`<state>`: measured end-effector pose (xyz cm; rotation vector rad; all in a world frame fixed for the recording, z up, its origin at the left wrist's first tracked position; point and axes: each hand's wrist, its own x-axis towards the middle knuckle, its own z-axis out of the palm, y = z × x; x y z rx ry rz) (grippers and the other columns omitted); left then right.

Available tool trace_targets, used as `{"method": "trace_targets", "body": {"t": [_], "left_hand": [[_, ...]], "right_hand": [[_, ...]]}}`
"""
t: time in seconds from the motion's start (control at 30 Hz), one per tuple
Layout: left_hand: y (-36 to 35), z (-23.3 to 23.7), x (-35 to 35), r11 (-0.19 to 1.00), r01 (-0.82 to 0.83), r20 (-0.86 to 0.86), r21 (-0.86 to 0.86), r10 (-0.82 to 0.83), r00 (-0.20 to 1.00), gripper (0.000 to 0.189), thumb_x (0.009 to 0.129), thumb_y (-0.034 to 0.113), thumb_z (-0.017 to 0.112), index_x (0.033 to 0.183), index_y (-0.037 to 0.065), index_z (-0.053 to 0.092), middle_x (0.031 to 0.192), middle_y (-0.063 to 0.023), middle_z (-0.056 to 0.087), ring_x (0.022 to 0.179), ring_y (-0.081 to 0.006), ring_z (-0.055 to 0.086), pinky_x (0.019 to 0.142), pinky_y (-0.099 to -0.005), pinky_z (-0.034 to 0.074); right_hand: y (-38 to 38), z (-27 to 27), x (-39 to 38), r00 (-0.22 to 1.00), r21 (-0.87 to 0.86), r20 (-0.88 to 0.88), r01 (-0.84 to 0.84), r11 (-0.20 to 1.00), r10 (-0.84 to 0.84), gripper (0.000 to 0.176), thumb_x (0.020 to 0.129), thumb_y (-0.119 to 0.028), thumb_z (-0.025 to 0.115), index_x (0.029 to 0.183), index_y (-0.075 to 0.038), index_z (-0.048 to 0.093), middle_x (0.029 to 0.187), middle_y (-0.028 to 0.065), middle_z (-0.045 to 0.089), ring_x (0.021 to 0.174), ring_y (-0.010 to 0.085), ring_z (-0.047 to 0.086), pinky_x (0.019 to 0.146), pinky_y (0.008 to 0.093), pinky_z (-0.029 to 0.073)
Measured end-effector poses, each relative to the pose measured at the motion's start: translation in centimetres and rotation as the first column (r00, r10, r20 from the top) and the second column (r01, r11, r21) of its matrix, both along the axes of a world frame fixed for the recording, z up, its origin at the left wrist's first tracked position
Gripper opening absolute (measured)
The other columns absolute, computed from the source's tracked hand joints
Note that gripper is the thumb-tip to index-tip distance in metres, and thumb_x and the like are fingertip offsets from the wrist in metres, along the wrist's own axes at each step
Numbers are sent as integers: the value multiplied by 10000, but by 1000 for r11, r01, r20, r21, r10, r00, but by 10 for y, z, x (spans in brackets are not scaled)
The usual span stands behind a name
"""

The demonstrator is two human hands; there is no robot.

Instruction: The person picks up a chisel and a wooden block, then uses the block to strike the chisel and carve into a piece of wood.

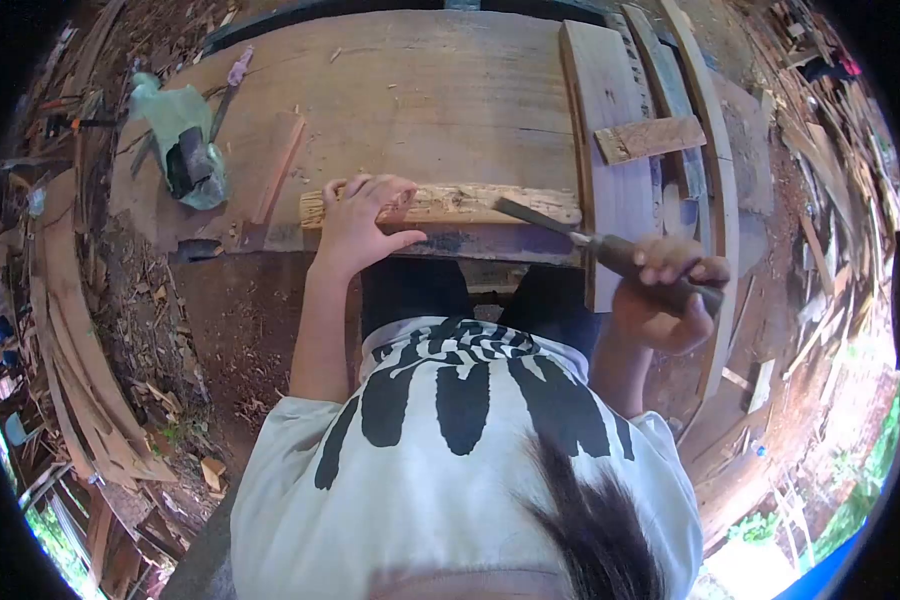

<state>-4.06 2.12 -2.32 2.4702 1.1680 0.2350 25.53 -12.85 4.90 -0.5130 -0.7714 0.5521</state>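
A pale wooden strip (460,203) with a rough, carved-looking surface lies along the near edge of the workbench. My left hand (365,215) grips it near its left end, fingers bent over the top and thumb on the near side. In my right hand (675,295) is a chisel (535,214), its dark handle wrapped by my fingers. The flat blade points left and overlaps the strip's right end in this view.
The bench top (440,100) is a wide board. At left lie a green plastic bag (175,110) with a dark block (192,158) and a reddish stick (278,168). Long planks (610,130) line the right side, a short block (650,139) across them. Scrap wood (90,330) covers the ground.
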Motion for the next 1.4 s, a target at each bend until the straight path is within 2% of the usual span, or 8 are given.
{"method": "trace_targets", "body": {"t": [0.43,0.73,0.83,0.97,1.03,1.17,1.23,1.4], "left_hand": [[-13,-27,54,966,42,-87,254,-21,996,742,703,579,726,1308,191,541,1288,-9,566,1196,-212,514,1064,-462,284],[-15,-27,49,974,-15,-72,225,32,997,840,679,597,753,1353,157,514,1303,-62,563,1239,-241,497,1094,-452,283],[-25,-13,53,977,72,205,202,-114,972,940,624,579,805,1367,106,478,1334,-99,527,1319,-279,411,1120,-464,261],[-50,33,87,924,377,619,63,-333,711,820,653,384,859,1317,74,492,1282,-148,545,1250,-345,472,1058,-457,357],[-55,33,94,925,377,726,55,-296,621,720,672,324,856,1264,71,534,1223,-146,584,1183,-354,536,1007,-445,421],[-53,12,67,931,351,884,-101,-78,462,333,720,120,764,996,55,589,926,-99,626,850,-313,624,756,-386,503],[-59,-2,48,905,370,962,-212,126,243,179,733,7,690,848,48,559,751,-54,578,674,-215,589,626,-337,479],[-65,-33,25,975,223,981,0,43,-187,145,821,-53,582,788,42,478,691,-79,505,619,-188,465,584,-352,407]], "right_hand": [[22,6,-42,952,-154,233,-164,974,198,148,778,34,597,830,-16,468,748,121,563,645,179,570,609,315,490],[1,-8,-38,975,-153,135,-154,976,175,204,877,-153,613,888,-45,440,743,123,526,647,218,524,679,417,459],[1,-8,-35,960,-150,166,-203,968,227,249,873,-208,646,888,-51,454,781,134,540,671,227,539,708,420,463],[19,24,-39,842,-198,403,-303,932,359,312,808,-229,720,933,-4,543,877,171,603,793,272,590,764,411,490],[36,50,-47,493,-207,839,-102,973,230,455,762,-354,798,951,-7,575,923,159,615,803,278,595,764,417,485],[76,69,-80,530,-93,740,-528,844,414,560,733,-456,818,978,-1,600,939,132,631,838,275,604,796,408,477],[92,59,-81,485,-145,379,-810,568,789,540,822,-554,704,950,-41,594,928,119,614,875,267,586,830,416,450],[214,11,-145,388,-679,272,-571,461,881,311,931,-276,648,1070,0,621,967,81,655,918,179,616,810,341,493]]}}
